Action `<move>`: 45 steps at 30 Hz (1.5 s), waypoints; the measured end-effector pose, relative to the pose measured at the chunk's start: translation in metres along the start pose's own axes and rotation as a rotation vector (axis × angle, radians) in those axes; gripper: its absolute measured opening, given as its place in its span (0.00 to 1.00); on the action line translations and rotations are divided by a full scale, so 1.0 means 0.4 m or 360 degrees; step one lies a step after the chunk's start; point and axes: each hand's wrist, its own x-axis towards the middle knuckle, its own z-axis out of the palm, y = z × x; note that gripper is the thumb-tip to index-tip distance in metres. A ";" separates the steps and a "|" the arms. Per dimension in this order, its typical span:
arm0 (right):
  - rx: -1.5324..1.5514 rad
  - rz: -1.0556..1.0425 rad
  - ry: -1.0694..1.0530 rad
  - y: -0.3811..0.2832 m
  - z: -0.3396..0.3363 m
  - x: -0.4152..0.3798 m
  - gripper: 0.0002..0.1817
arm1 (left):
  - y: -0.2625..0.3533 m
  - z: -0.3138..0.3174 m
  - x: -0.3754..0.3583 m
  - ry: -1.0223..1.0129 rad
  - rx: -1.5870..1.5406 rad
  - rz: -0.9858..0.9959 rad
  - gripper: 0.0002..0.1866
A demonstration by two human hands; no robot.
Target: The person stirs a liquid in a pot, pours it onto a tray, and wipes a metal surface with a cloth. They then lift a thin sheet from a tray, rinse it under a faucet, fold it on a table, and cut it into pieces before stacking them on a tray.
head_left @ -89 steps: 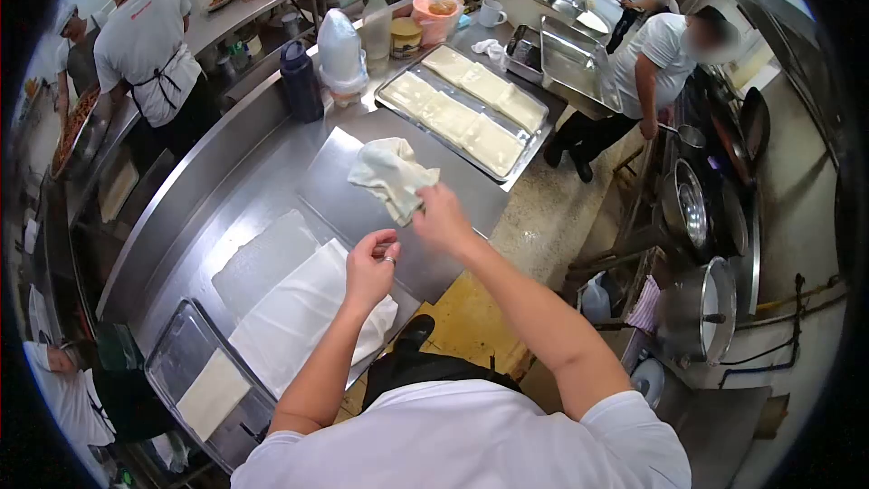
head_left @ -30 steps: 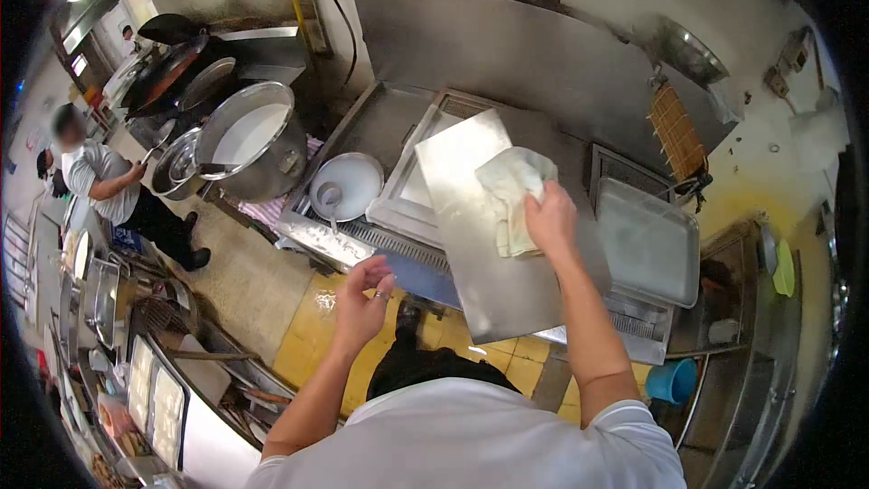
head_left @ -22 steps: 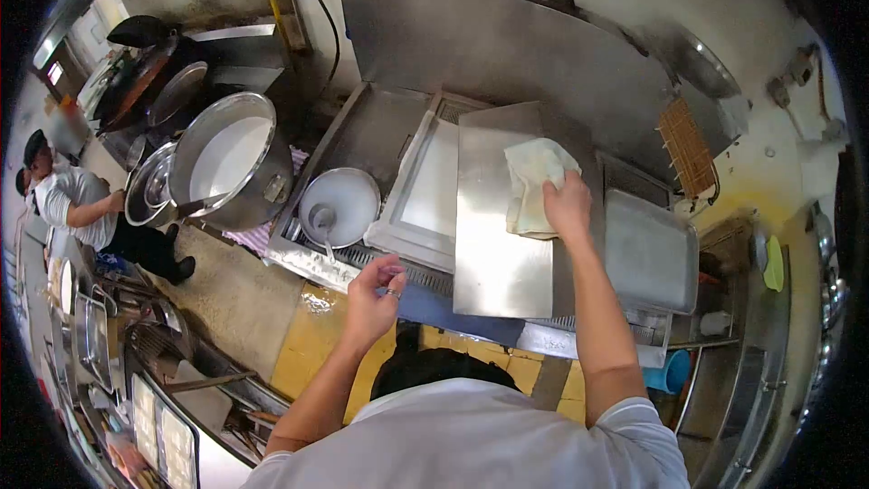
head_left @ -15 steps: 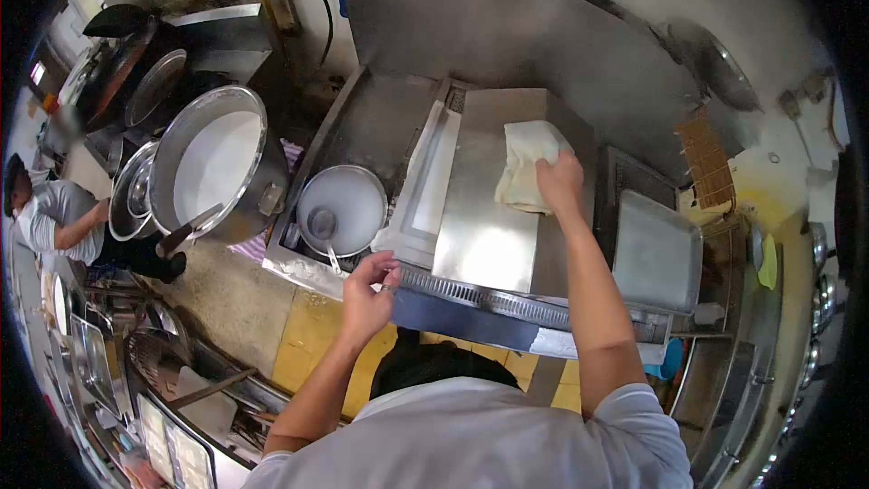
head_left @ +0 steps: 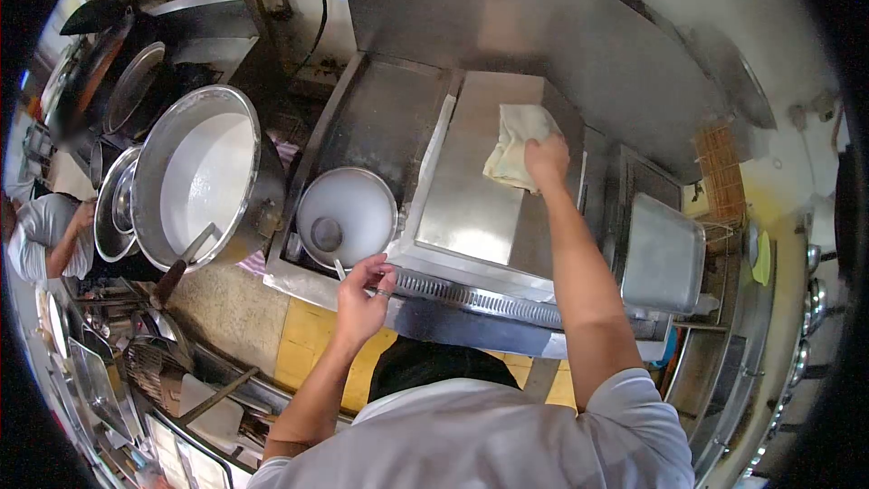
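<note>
My right hand (head_left: 547, 163) grips a folded cream cloth (head_left: 518, 143), pressing it on the slanted top of a stainless steel cover (head_left: 471, 190). This cover lies over a pale tray, of which only a narrow strip shows along its left and front edges. My left hand (head_left: 364, 301), fingers loosely curled and apart, hovers over the front edge of the steel counter, a ring on one finger. Right beside its thumb ends the handle of a ladle (head_left: 327, 234), whose bowl rests in a round pan of whitish liquid (head_left: 364, 208).
A big steel pot (head_left: 204, 167) of white liquid stands left, a wooden-handled tool (head_left: 176, 276) leaning over its rim. Another person (head_left: 56, 235) is at far left. A rectangular metal container (head_left: 663, 254) and a bamboo mat (head_left: 720, 167) are at right; a steel splashback (head_left: 543, 27) rises behind.
The steel cover has shifted left over the pale tray, leaving a thinner strip visible. My right hand and the cloth moved slightly left and away from me. My left hand came closer to the ladle handle.
</note>
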 end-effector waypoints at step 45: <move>0.0808 -0.1024 -0.0535 0.196 -0.045 -0.611 0.24 | -0.013 0.104 -0.292 0.0015 0.0169 -0.0008 0.18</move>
